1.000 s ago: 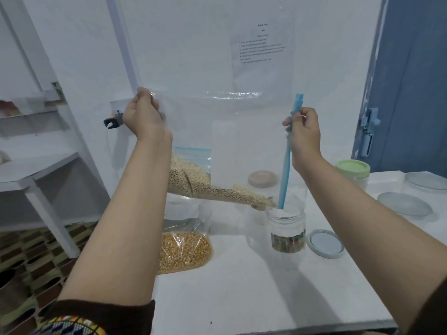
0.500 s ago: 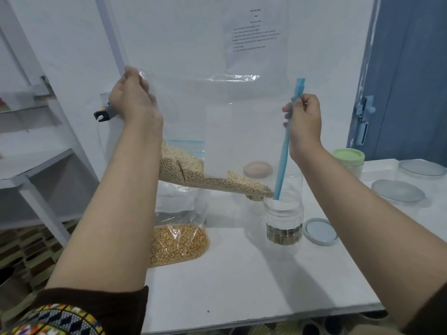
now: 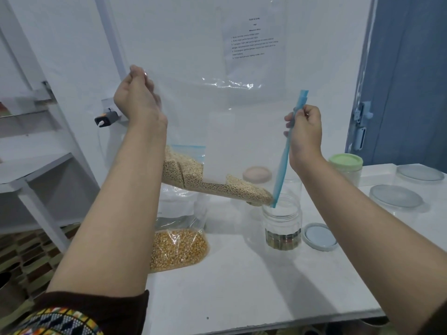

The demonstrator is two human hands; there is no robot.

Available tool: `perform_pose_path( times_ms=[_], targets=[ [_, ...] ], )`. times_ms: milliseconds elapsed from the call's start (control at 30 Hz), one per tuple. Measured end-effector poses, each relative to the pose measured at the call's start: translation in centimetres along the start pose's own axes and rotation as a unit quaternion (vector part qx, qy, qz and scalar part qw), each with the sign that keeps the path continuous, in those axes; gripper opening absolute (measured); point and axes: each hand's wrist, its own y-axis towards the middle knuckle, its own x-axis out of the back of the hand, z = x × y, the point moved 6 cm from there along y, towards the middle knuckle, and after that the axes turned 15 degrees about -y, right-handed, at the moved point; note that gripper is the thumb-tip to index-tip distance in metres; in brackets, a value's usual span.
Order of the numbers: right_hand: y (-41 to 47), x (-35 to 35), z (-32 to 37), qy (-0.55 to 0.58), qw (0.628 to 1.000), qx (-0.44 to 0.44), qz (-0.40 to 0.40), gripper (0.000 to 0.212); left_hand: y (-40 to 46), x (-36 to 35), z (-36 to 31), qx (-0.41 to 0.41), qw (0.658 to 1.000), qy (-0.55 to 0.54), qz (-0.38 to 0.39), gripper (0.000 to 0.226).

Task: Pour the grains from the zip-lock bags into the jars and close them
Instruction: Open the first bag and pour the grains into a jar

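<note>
A large clear zip-lock bag (image 3: 217, 131) hangs tilted in the air between both hands. My left hand (image 3: 137, 97) pinches its raised bottom corner. My right hand (image 3: 305, 131) grips the blue zip strip (image 3: 285, 155) at the mouth. Pale grains (image 3: 212, 184) lie along the bag's lower edge, sloping down to the mouth, which sits at the rim of an open clear jar (image 3: 282, 221). That jar holds a shallow layer of grain at its bottom. Its grey-blue lid (image 3: 319, 236) lies beside it on the white table (image 3: 242, 291).
A bag of yellow corn (image 3: 177, 247) leans at the table's left edge. Behind stand a pink-lidded jar (image 3: 257, 174) and a green-lidded jar (image 3: 346, 163). Two grey lids (image 3: 396, 195) rest at the far right. White shelving (image 3: 36, 165) stands left, a blue door (image 3: 406, 81) right.
My left hand has lifted the bag's bottom corner a little higher, and the grains have slid further toward the mouth at the jar. My right hand keeps its grip.
</note>
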Motion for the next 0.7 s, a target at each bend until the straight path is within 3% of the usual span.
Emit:
perform_pose_path(
  times_ms=[700],
  targets=[
    [-0.46,0.86,0.89,-0.004,1.000,0.017,-0.005,0.022,-0.18,-1.04,-0.26,-0.002,1.000,-0.003,0.018,0.038]
  ],
)
